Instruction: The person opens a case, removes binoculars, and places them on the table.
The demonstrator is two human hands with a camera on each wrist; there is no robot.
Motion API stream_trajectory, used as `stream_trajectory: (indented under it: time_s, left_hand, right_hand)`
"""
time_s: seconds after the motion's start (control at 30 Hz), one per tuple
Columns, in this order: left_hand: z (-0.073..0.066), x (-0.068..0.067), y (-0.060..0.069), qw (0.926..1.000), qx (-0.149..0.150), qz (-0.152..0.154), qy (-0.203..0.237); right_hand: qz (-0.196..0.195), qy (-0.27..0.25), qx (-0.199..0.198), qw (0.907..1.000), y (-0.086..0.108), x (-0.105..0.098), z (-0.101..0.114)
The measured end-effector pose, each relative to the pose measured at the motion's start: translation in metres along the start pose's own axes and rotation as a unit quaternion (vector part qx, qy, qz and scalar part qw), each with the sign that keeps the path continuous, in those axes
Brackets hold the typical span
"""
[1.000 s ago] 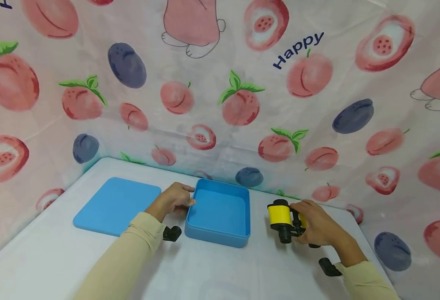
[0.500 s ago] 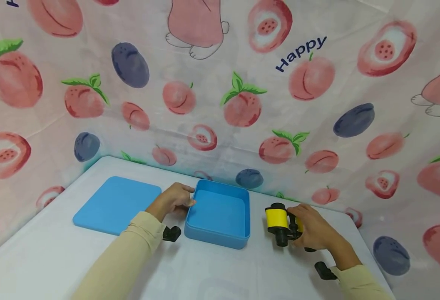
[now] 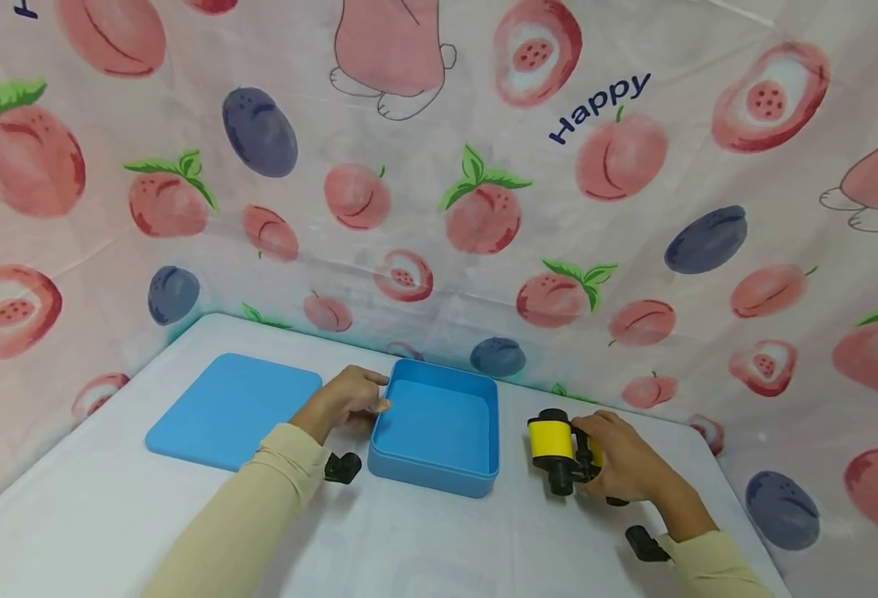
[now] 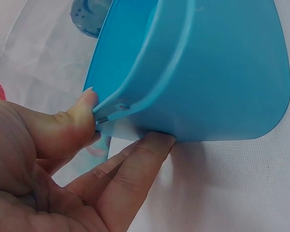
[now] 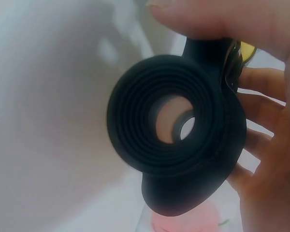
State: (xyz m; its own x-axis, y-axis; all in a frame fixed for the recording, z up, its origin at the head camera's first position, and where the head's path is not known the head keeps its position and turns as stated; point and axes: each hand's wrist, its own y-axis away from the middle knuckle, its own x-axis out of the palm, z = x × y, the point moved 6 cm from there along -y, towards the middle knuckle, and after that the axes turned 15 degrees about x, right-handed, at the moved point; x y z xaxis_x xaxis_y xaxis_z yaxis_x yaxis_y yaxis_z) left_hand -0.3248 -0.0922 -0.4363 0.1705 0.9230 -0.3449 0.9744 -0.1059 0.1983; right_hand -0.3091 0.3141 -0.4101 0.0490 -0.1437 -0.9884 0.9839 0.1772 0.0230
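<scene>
A shallow blue open box (image 3: 431, 479) stands on the white table in the middle of the head view, with nothing inside. My left hand (image 3: 345, 399) holds its left wall. In the left wrist view the thumb presses on the rim of the box (image 4: 222, 72) and fingers touch its underside edge. Right of the box, my right hand (image 3: 625, 457) grips yellow-and-black binoculars (image 3: 551, 438) by their right barrel, which the hand mostly hides. An eyepiece of the binoculars (image 5: 128, 116) faces the right wrist camera, with the thumb and fingers around the body.
A flat blue square lid (image 3: 232, 407) lies on the table to the left of the box, partly behind the left forearm. A fruit-printed cloth (image 3: 409, 208) hangs along the table's back and sides. Black wrist cameras (image 3: 343, 467) stick out below both hands.
My right hand has shifted the binoculars slightly left and nearer to me, with almost no movement in the last half second. The left hand and the box stay in place.
</scene>
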Motion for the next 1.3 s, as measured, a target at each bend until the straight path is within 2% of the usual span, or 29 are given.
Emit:
stream_trajectory:
  time_s: [0.23,0.6,1.3]
  left_hand:
    - [-0.002,0.0,0.002,0.9999,0.015,0.0,0.002]
    - [-0.003,0.0,0.002,1.0,0.005,-0.003,0.001]
    - [-0.001,-0.001,0.001,1.0,-0.006,-0.001,0.005]
  right_hand:
    - [0.007,-0.008,0.002,0.9999,0.0,0.004,-0.002]
    - [0.01,-0.02,0.0,0.9997,-0.001,0.012,-0.008]
    - [0.018,-0.022,0.006,0.9996,-0.002,0.015,-0.018]
